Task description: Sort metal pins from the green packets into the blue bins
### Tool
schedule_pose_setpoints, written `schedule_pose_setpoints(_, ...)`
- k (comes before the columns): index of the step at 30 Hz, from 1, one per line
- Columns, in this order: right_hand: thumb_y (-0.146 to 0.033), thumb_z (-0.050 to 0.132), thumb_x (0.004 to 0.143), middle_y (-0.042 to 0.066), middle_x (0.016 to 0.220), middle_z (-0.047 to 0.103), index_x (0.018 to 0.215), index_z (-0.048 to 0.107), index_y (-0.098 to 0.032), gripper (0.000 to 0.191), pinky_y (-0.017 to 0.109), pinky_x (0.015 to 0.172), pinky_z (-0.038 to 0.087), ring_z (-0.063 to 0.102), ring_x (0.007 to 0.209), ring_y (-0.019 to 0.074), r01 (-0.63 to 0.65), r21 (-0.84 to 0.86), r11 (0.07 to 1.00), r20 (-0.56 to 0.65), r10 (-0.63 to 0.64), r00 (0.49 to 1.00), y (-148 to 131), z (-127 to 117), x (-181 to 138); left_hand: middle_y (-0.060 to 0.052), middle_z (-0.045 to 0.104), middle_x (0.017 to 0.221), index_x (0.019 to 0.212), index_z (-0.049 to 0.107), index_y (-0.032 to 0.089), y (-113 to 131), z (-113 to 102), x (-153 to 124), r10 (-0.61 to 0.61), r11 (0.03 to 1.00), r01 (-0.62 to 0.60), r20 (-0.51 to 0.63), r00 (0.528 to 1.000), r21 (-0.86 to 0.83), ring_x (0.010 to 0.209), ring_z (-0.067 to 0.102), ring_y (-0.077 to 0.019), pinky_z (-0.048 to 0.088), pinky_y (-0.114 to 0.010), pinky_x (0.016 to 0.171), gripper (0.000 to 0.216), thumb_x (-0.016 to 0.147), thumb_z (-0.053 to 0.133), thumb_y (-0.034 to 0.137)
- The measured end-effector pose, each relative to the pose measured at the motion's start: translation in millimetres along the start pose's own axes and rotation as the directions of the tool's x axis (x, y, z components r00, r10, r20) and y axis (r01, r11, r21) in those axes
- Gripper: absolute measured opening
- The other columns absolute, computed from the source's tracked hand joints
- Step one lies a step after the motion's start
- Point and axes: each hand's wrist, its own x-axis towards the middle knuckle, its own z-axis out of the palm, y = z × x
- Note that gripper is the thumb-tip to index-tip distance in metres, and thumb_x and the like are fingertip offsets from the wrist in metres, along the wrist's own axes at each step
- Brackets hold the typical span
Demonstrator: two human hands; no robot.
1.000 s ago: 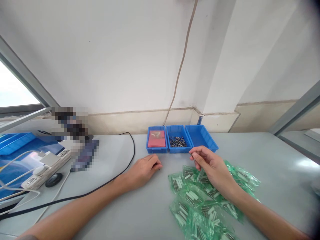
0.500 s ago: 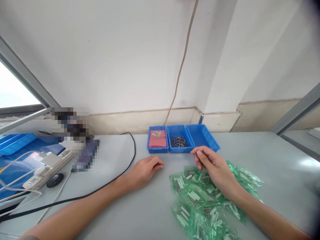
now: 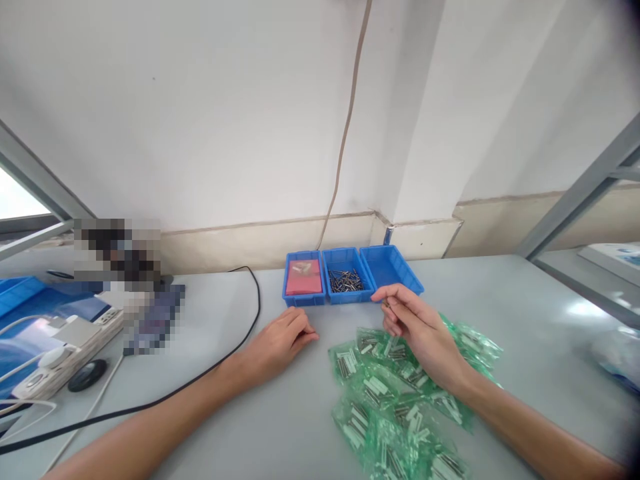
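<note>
My left hand point(image 3: 281, 341) rests on the grey table in front of the blue bins, its fingers curled together with nothing visible in them. Raised over the front of the right-hand bin, my right hand point(image 3: 417, 330) pinches a small metal piece point(image 3: 386, 303) that looks like a screw; the fingers hide most of it. The middle blue bin point(image 3: 349, 299) contains many loose screws point(image 3: 346, 281). In the left blue bin point(image 3: 305, 301) lie red bags point(image 3: 304, 285) with a few pale pieces on top. Below my right hand spread several green plastic bags point(image 3: 375, 387) with screws and white plugs inside.
The right blue bin point(image 3: 393, 267) stands against the middle one. A black cable point(image 3: 200, 375) crosses the table by my left forearm. A power strip point(image 3: 65, 353) and a round black object point(image 3: 87, 375) are at left. A wall point(image 3: 240, 133) closes off the back.
The view has turned slightly right, so the bins and bags appear further left. My left hand's thumb shows more now. My right hand still pinches the small piece near the bins.
</note>
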Motion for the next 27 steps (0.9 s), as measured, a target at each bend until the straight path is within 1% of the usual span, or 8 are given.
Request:
schedule_pose_setpoints(3, -0.045, 0.048, 0.110, -0.003, 0.072, 0.050, 0.115, 0.068, -0.028, 0.026, 0.033, 0.073, 0.044, 0.051, 0.070, 0.0188, 0.072, -0.195, 0.978, -0.007, -0.075, 0.997, 1.0, -1.2, -1.1, -0.004, 0.063, 0.101, 0.104, 0.057, 0.020, 0.4, 0.0, 0.5, -0.013, 1.000, 0.013, 0.004, 1.000, -0.020, 0.094, 0.059, -0.0189, 0.049, -0.030, 0.084, 0.013, 0.113, 0.052, 0.028)
schedule_pose_setpoints(6, -0.043, 0.047, 0.110, 0.002, 0.090, 0.064, 0.117, 0.067, -0.029, 0.025, 0.035, 0.079, 0.048, 0.059, 0.080, 0.0208, 0.141, -0.397, 0.907, -0.005, -0.156, 0.988, 1.7, -0.9, -2.3, -0.004, 0.063, 0.102, 0.107, 0.058, 0.020, 0.4, 0.3, 0.4, -0.015, 1.000, 0.015, -0.004, 1.000, -0.023, 0.095, 0.060, -0.0189, 0.050, -0.030, 0.085, 0.012, 0.113, 0.051, 0.027)
schedule_pose_setpoints(8, -0.041, 0.048, 0.110, 0.004, 0.103, 0.068, 0.114, 0.067, -0.029, 0.023, 0.036, 0.081, 0.050, 0.062, 0.088, 0.0225, 0.185, -0.475, 0.860, 0.005, -0.208, 0.978, 1.2, 0.2, -2.7, -0.004, 0.064, 0.103, 0.108, 0.058, 0.020, 0.1, 0.7, 0.3, -0.011, 1.000, 0.011, -0.008, 1.000, -0.023, 0.096, 0.060, -0.0188, 0.050, -0.030, 0.086, 0.011, 0.113, 0.051, 0.027)
schedule_pose_setpoints(11, -0.038, 0.051, 0.109, 0.005, 0.106, 0.068, 0.113, 0.067, -0.029, 0.019, 0.038, 0.085, 0.051, 0.063, 0.093, 0.0241, 0.235, -0.529, 0.816, 0.031, -0.257, 0.966, -0.1, 1.4, -3.0, -0.004, 0.064, 0.102, 0.107, 0.059, 0.020, -1.2, 2.1, 0.2, 0.009, 1.000, -0.009, -0.017, 1.000, -0.008, 0.096, 0.061, -0.0187, 0.050, -0.031, 0.086, 0.012, 0.113, 0.050, 0.027)
schedule_pose_setpoints(14, -0.035, 0.053, 0.108, 0.005, 0.104, 0.068, 0.113, 0.067, -0.028, 0.017, 0.038, 0.086, 0.052, 0.064, 0.090, 0.0236, 0.252, -0.543, 0.801, 0.056, -0.265, 0.963, -0.7, 1.1, -3.3, -0.004, 0.064, 0.096, 0.100, 0.059, 0.020, -3.5, 4.7, -0.1, 0.044, 0.999, -0.042, -0.061, 0.997, 0.025, 0.090, 0.060, -0.0184, 0.050, -0.030, 0.082, 0.017, 0.113, 0.050, 0.027)
schedule_pose_setpoints(18, -0.038, 0.053, 0.107, 0.004, 0.102, 0.070, 0.112, 0.067, -0.028, 0.018, 0.037, 0.085, 0.052, 0.065, 0.092, 0.0231, 0.201, -0.492, 0.847, 0.040, -0.209, 0.977, -0.9, 0.3, -3.6, -0.003, 0.066, 0.094, 0.098, 0.060, 0.020, -5.6, 7.4, -1.4, 0.062, 0.997, -0.057, -0.095, 0.994, 0.058, 0.088, 0.060, -0.0184, 0.050, -0.031, 0.083, 0.018, 0.112, 0.053, 0.028)
schedule_pose_setpoints(22, -0.044, 0.050, 0.109, 0.001, 0.087, 0.066, 0.112, 0.067, -0.028, 0.024, 0.033, 0.071, 0.050, 0.060, 0.073, 0.0193, 0.106, -0.407, 0.907, 0.012, -0.110, 0.994, -0.7, 0.4, -2.2, -0.004, 0.065, 0.094, 0.097, 0.059, 0.019, -3.4, 6.3, -1.1, 0.042, 0.997, -0.036, -0.075, 0.996, 0.075, 0.090, 0.061, -0.0191, 0.050, -0.032, 0.084, 0.020, 0.113, 0.051, 0.029)
schedule_pose_setpoints(27, -0.053, 0.049, 0.109, -0.004, 0.070, 0.049, 0.112, 0.068, -0.026, 0.033, 0.030, 0.057, 0.038, 0.047, 0.059, 0.0164, 0.000, -0.273, 0.962, 0.012, 0.003, 1.000, 1.3, -0.6, -0.8, -0.004, 0.065, 0.099, 0.101, 0.058, 0.019, -0.7, 3.7, 0.6, -0.003, 0.998, 0.005, -0.035, 0.999, 0.060, 0.091, 0.061, -0.0191, 0.051, -0.031, 0.084, 0.019, 0.114, 0.049, 0.029)
